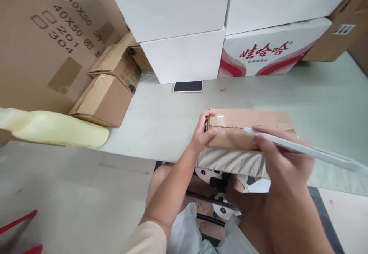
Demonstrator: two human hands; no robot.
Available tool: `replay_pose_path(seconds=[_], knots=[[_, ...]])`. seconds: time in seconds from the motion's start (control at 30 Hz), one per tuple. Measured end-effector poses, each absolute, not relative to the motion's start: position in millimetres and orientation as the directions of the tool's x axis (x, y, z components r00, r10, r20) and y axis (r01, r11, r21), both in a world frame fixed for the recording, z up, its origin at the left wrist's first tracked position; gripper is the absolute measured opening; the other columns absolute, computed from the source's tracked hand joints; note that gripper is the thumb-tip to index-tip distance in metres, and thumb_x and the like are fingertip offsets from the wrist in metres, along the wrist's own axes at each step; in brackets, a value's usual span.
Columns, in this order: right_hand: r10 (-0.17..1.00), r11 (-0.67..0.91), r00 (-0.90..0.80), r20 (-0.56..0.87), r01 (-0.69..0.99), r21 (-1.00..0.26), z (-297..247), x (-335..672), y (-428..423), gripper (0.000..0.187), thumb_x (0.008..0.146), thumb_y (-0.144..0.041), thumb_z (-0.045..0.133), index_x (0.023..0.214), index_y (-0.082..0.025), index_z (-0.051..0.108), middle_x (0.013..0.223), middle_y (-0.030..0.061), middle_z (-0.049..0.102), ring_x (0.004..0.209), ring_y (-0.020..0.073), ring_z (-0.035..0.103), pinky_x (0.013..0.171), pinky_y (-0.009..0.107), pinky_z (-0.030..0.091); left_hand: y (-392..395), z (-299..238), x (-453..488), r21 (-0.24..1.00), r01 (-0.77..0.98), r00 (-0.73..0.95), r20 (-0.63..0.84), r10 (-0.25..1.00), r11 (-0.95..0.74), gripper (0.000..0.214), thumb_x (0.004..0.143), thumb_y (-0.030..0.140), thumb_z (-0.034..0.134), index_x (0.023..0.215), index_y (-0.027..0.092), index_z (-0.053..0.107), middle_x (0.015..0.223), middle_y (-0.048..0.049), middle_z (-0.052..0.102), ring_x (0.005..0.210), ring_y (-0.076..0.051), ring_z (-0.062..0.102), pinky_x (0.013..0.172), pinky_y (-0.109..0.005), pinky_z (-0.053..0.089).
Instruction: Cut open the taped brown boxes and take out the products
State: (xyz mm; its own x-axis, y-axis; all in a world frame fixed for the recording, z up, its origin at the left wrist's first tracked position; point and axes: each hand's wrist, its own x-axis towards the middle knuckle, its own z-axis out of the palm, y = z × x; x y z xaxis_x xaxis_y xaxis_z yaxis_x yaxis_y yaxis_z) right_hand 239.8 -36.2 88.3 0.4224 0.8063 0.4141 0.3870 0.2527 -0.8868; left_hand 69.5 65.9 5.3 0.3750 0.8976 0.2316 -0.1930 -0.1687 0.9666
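A small brown cardboard box (247, 129) lies on the pale table (163, 120), near its front edge, with clear tape across its top seam. My left hand (204, 131) grips the box's left end, fingers curled over the top. My right hand (283, 158) is closed round a long white blade-like tool (316, 152), blurred by motion. The tool's tip rests on the box's top at the seam. A beige cloth-covered pad (230, 161) shows under the box's front.
White cartons (184, 54) and a red-and-white printed carton (270, 54) are stacked at the table's back. A dark phone (188, 86) lies before them. Brown cartons (103, 99) stand at left, and a pale yellow foam piece (57, 128) lies at the left edge.
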Motion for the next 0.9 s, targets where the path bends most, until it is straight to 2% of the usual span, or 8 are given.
replay_pose_path(seconds=[0.07,0.23,0.37,0.6,0.73,0.9], knots=[[0.837,0.266,0.308,0.453,0.493,-0.828,90,240,-38,0.011,0.088,-0.028,0.074,0.094,-0.025,0.082,0.088,0.0030,0.081,0.072,0.0181,0.075,0.065,0.029,0.060,64,3,68,0.962,-0.174,0.389,0.262,0.883,-0.209,0.063,0.082,0.064,0.066,0.131,0.028,0.046,0.138,-0.0082,0.049,0.125,-0.029,0.050,0.110,-0.045,0.041],[0.854,0.356,0.148,0.500,0.534,-0.767,96,237,-36,0.015,0.092,-0.026,0.068,0.101,-0.024,0.080,0.096,0.0034,0.082,0.080,0.0194,0.078,0.069,0.028,0.063,65,-5,69,0.933,-0.176,0.382,0.358,0.852,-0.314,0.067,0.082,0.071,0.065,0.131,0.028,0.046,0.137,-0.0100,0.048,0.128,-0.030,0.049,0.111,-0.046,0.041],[0.880,0.348,0.085,0.467,0.554,-0.757,97,236,-33,0.017,0.093,-0.031,0.066,0.100,-0.025,0.080,0.098,0.0043,0.082,0.088,0.0226,0.079,0.070,0.030,0.065,66,-5,68,0.935,-0.141,0.372,0.354,0.858,-0.325,0.069,0.080,0.073,0.065,0.130,0.029,0.047,0.137,-0.0113,0.050,0.126,-0.030,0.052,0.107,-0.043,0.046],[0.879,0.358,0.060,0.472,0.570,-0.739,99,236,-34,0.016,0.093,-0.029,0.064,0.098,-0.025,0.079,0.096,0.0032,0.082,0.084,0.0205,0.080,0.071,0.028,0.064,62,1,65,0.943,-0.113,0.360,0.333,0.872,-0.314,0.068,0.080,0.072,0.066,0.129,0.028,0.049,0.132,-0.0107,0.054,0.117,-0.028,0.057,0.103,-0.041,0.048],[0.881,0.337,0.072,0.468,0.599,-0.727,99,234,-30,0.016,0.093,-0.029,0.063,0.096,-0.027,0.079,0.095,0.0022,0.082,0.081,0.0198,0.079,0.070,0.029,0.063,62,4,63,0.960,-0.121,0.370,0.281,0.886,-0.254,0.068,0.079,0.069,0.070,0.129,0.028,0.049,0.138,-0.0108,0.053,0.123,-0.029,0.055,0.105,-0.040,0.047],[0.824,0.186,0.301,0.481,0.658,-0.730,94,246,-33,0.014,0.089,-0.029,0.064,0.085,-0.025,0.077,0.081,0.0020,0.079,0.070,0.0187,0.075,0.064,0.031,0.059,65,4,57,0.980,-0.146,0.343,0.180,0.922,-0.137,0.070,0.074,0.064,0.075,0.131,0.029,0.051,0.137,-0.0093,0.055,0.120,-0.028,0.057,0.100,-0.039,0.049]])
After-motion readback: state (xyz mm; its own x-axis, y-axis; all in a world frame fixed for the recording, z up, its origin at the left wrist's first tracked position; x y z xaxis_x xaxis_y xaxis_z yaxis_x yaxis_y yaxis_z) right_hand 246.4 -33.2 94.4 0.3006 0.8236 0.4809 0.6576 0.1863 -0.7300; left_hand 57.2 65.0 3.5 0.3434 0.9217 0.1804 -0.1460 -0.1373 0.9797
